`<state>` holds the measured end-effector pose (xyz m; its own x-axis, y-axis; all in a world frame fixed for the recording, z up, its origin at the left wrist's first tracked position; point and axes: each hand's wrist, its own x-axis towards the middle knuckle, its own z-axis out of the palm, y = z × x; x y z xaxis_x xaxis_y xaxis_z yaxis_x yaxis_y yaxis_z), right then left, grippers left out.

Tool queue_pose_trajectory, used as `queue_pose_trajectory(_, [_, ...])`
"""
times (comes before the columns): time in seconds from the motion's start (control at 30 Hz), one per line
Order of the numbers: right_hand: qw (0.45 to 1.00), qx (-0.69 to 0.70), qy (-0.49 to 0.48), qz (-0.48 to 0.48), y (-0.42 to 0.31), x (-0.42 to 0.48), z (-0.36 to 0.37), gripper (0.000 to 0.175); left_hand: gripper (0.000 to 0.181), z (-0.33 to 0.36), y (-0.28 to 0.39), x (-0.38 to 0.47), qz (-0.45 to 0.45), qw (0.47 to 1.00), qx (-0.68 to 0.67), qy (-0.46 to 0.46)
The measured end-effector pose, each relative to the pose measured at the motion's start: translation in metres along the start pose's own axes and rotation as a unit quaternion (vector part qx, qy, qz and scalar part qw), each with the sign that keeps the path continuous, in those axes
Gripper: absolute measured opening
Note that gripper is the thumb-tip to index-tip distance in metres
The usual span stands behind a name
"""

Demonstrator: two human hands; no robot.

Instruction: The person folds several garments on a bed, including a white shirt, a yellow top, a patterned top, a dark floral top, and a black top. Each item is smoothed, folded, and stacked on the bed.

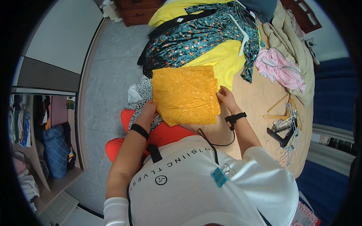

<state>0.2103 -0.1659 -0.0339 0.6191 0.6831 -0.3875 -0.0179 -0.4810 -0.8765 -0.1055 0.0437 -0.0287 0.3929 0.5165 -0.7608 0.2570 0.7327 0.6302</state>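
Note:
A mustard-yellow patterned garment (185,96), folded into a rough rectangle, lies in front of me near the bed's edge. My left hand (150,110) holds its left edge, the fingertips partly hidden by the cloth. At its right edge is my right hand (226,97), thumb and fingers on or close to the cloth; whether they pinch it is not plain. Under and left of the garment is a black-and-white spotted cloth (144,87). Just beyond, a teal floral velvet dress (195,36) is spread over a bright yellow cloth (223,60), with a white hanger (242,35) on top.
A pink garment (278,67) and a beige blanket (302,65) lie on the bed's right side. Nearer are wooden hangers (278,115) and a tangle of wire hangers (291,149). At left stands an open wardrobe with a blue checked bundle (55,151). A cable (226,144) runs from my right wristband.

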Motion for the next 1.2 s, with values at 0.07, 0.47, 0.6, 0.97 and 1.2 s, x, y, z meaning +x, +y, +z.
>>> queue_pose_trajectory(0.07, [0.999, -0.017, 0.032, 0.017, 0.014, -0.004, -0.001, 0.049, 0.031, 0.006, 0.001, -0.005, 0.002, 0.999, -0.053, -0.011])
queue_pose_trajectory(0.47, [0.886, 0.34, -0.231, 0.215, 0.004, -0.013, 0.001, 0.045, 0.044, 0.003, -0.004, -0.011, 0.073, 0.99, -0.001, -0.117])
queue_pose_trajectory(0.6, [0.878, 0.365, -0.272, 0.149, -0.018, -0.021, 0.001, 0.046, 0.042, 0.001, 0.014, -0.028, 0.063, 0.996, -0.027, -0.054])
queue_pose_trajectory(0.97, [0.786, 0.587, -0.098, -0.168, -0.153, -0.05, -0.106, 0.052, 0.045, 0.093, 0.186, -0.088, 0.274, 0.898, -0.103, -0.328])
queue_pose_trajectory(1.2, [0.842, 0.483, 0.177, -0.162, -0.037, -0.053, -0.171, 0.057, 0.034, 0.025, 0.1, -0.026, 0.135, 0.976, 0.122, -0.116])
